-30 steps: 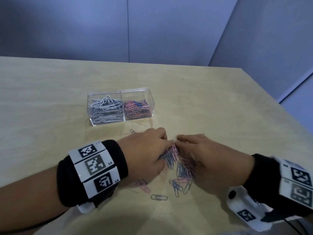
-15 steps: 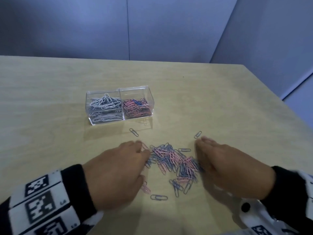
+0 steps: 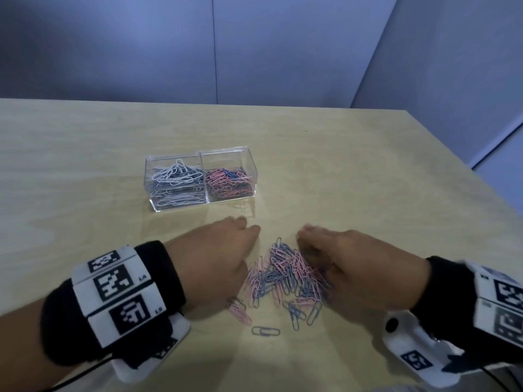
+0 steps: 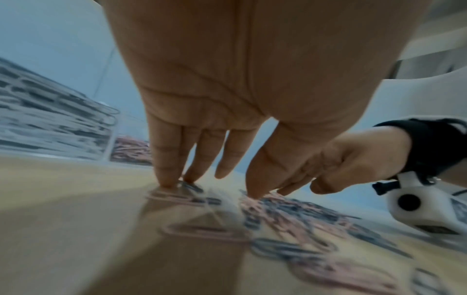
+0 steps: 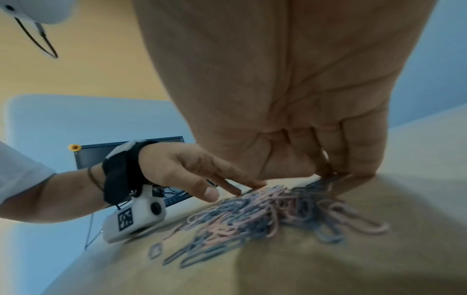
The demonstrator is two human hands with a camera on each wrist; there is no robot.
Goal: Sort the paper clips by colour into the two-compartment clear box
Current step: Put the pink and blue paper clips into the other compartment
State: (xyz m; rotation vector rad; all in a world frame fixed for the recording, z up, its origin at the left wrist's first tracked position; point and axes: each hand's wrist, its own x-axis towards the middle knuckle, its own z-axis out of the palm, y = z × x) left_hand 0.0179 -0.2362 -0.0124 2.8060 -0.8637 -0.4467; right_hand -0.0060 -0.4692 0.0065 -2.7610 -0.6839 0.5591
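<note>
A loose pile of pink and blue paper clips (image 3: pixel 285 275) lies on the table between my hands. My left hand (image 3: pixel 223 253) lies flat at the pile's left edge, its straight fingers (image 4: pixel 166 169) pressing on clips. My right hand (image 3: pixel 348 258) lies at the right edge, its bent fingertips (image 5: pixel 351 159) resting on the pile and holding nothing. Behind the pile stands the clear two-compartment box (image 3: pixel 201 154). Its left compartment holds white and grey clips (image 3: pixel 177 179), and its right compartment holds pink clips with some blue ones (image 3: pixel 229 181).
A single blue clip (image 3: pixel 265 331) and a few pink ones (image 3: pixel 240 314) lie apart on the near side of the pile. The wooden table (image 3: pixel 85 165) ends at an edge on the right (image 3: pixel 464 176). Grey-blue walls stand behind it.
Both hands, which had drawn apart half a second ago, have slid forward and inward. The spread-out clips are pushed into a tighter pile, and the two stray far clips are out of sight.
</note>
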